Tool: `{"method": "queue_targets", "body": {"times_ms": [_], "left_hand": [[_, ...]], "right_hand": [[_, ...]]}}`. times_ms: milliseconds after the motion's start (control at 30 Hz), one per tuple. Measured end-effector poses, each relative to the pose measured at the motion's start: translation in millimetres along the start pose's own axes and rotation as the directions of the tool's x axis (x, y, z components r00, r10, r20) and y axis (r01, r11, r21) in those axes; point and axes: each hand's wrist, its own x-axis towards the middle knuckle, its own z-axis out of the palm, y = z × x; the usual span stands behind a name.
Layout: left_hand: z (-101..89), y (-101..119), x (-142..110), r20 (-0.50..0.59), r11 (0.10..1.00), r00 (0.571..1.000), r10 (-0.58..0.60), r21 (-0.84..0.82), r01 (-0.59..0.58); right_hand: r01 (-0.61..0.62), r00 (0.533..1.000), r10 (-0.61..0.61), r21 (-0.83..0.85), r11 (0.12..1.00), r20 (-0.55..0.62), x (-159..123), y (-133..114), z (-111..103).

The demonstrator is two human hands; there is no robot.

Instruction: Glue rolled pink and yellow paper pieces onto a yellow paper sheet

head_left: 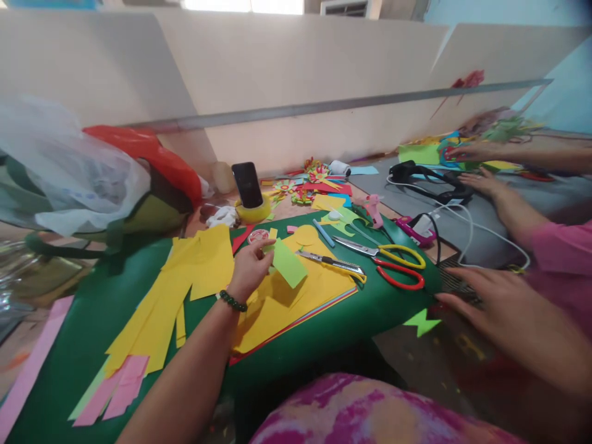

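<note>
My left hand (pixel 253 264), with a dark bead bracelet on the wrist, pinches a bright green paper piece (pixel 288 264) over a stack of yellow paper (pixel 272 314). A utility knife (pixel 333 262) lies on that stack, just right of the green piece. Beyond it rest scissors (pixel 377 251) with one yellow and one red handle. My right hand (pixel 513 314) is off the table's right edge, slightly blurred, thumb and fingers apart with nothing visible between them. Left of its fingertips, a notched green paper scrap (pixel 422 322) shows beyond the table edge; I cannot tell whether it is falling.
Yellow strips (pixel 152 308) and pink strips (pixel 124 385) lie on the green table cover (pixel 194 394). A phone (pixel 248 185) stands behind a yellow tape roll (pixel 254 211). A pink glue gun (pixel 374 209) sits at the back. At right, a co-worker's hand (pixel 485 184) rests near a white cable.
</note>
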Motion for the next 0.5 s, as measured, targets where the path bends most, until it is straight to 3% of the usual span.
{"method": "queue_targets", "body": {"times_ms": [33, 133, 233, 300, 367, 433, 500], "left_hand": [[-0.4, 6.5, -2.8, -0.020, 0.999, 1.000, 0.004, -0.040, -0.004], [-1.0, 27.7, -17.5, -0.006, 0.994, 0.999, 0.032, -0.100, -0.033], [-4.2, 41.1, -41.5, 0.106, 0.987, 0.994, 0.036, -0.158, -0.019], [-7.8, 40.4, -60.0, 0.165, 0.994, 0.985, 0.059, -0.103, -0.042], [-10.9, 32.1, -76.7, 0.181, 0.990, 0.977, 0.109, 0.074, -0.124], [-11.9, 19.7, -88.3, 0.180, 0.901, 0.968, 0.176, 0.367, -0.232], [-10.4, 7.6, -93.1, 0.191, 0.755, 0.950, 0.246, 0.577, -0.312]], "right_hand": [[0.135, 0.989, -0.129, 0.098, 0.986, -0.069, 4.9, -22.8, 2.1], [0.486, 0.870, -0.417, 0.312, 0.816, -0.264, 29.4, -101.9, 15.4], [0.605, 0.788, -0.484, 0.331, 0.724, -0.380, 53.7, -155.2, 38.8], [0.652, 0.746, -0.487, 0.347, 0.675, -0.454, 62.5, -166.4, 55.0], [0.680, 0.725, -0.511, 0.364, 0.637, -0.461, 64.1, -164.1, 68.7], [0.691, 0.722, -0.564, 0.379, 0.615, -0.400, 60.4, -157.2, 79.7], [0.678, 0.732, -0.614, 0.413, 0.608, -0.297, 54.5, -151.4, 88.6]]}}
